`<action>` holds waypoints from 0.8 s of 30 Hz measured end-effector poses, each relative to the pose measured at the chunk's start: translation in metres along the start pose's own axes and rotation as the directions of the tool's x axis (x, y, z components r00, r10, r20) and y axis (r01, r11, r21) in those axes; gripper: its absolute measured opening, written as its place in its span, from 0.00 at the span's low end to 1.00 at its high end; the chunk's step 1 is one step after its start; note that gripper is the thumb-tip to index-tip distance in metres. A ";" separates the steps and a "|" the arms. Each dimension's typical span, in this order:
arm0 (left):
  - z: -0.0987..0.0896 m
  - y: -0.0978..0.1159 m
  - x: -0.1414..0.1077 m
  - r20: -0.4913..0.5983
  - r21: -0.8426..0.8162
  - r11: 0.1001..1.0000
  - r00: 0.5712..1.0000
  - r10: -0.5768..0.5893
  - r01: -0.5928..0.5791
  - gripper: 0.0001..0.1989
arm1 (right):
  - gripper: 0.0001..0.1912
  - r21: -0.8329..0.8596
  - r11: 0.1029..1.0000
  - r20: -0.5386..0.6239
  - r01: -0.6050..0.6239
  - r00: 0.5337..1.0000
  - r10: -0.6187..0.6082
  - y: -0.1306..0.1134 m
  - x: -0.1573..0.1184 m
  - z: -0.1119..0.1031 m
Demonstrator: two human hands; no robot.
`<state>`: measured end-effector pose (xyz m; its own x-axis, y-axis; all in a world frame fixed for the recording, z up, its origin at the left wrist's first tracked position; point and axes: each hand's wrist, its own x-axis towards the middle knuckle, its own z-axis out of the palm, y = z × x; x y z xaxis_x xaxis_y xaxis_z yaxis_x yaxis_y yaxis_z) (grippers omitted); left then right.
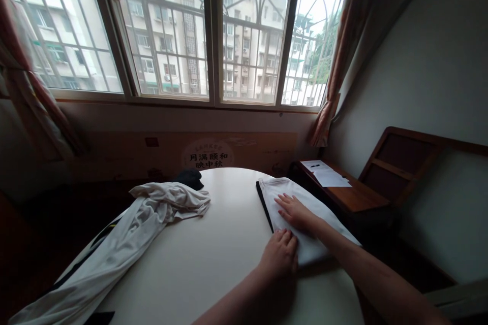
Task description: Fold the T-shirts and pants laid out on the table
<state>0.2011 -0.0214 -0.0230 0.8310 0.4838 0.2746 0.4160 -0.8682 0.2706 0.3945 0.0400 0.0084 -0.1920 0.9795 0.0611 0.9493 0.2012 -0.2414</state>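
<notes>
The folded white cloth (320,244) lies flat on the right side of the round white table (224,213), and a black layer (263,203) shows along its left edge. One corner of the cloth points toward the table's right edge.

The right hand (295,212) is on top of the cloth, palm down. Its fingers are open and a little spread, and they point to the far left part of the cloth. White fabric is visible beyond the fingertips and on both sides of them.

The left hand (280,250) is nearer to the person, at the cloth's left edge. Its fingers are bent and close together, with the fingertips at this edge; I cannot tell if they pinch the fabric.

Well apart, on the left side of the table, a crumpled light cloth (141,223) lies beside a black item (190,179).
</notes>
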 end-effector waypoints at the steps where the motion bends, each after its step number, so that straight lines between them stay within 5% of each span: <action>1: 0.001 0.000 0.000 0.012 0.003 1.000 1.000 -0.002 0.002 0.29 | 0.30 0.003 1.000 0.010 0.031 0.999 -0.031 -0.007 0.011 -0.002; 7: -0.002 0.001 -0.005 0.059 0.021 1.000 0.998 0.020 -0.021 0.30 | 0.29 -0.010 0.996 0.055 0.094 0.994 -0.093 -0.033 0.087 0.003; 12: -0.004 0.000 -0.007 0.110 0.014 1.000 0.994 0.002 -0.004 0.32 | 0.31 0.007 0.996 0.029 0.084 0.996 -0.084 -0.031 0.112 0.010; 18: -0.013 0.000 -0.009 0.118 -0.030 0.999 0.992 0.041 -0.038 0.42 | 0.31 0.054 0.998 -0.020 0.008 1.000 -0.007 -0.008 0.100 -0.005; 22: -0.014 0.000 -0.008 0.132 -0.030 0.994 0.985 0.112 -0.109 0.33 | 0.31 0.076 0.981 -0.095 -0.177 0.978 0.184 0.034 0.062 -0.013; 24: -0.013 0.000 -0.008 0.140 -0.041 0.989 0.979 0.145 -0.141 0.30 | 0.31 0.039 0.985 -0.036 -0.167 0.985 0.168 0.053 0.035 -0.011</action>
<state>0.1894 -0.0239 -0.0128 0.9261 0.3324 0.1786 0.2795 -0.9222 0.2672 0.4413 0.0852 0.0088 -0.0205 0.9983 0.0548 0.9576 0.0353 -0.2858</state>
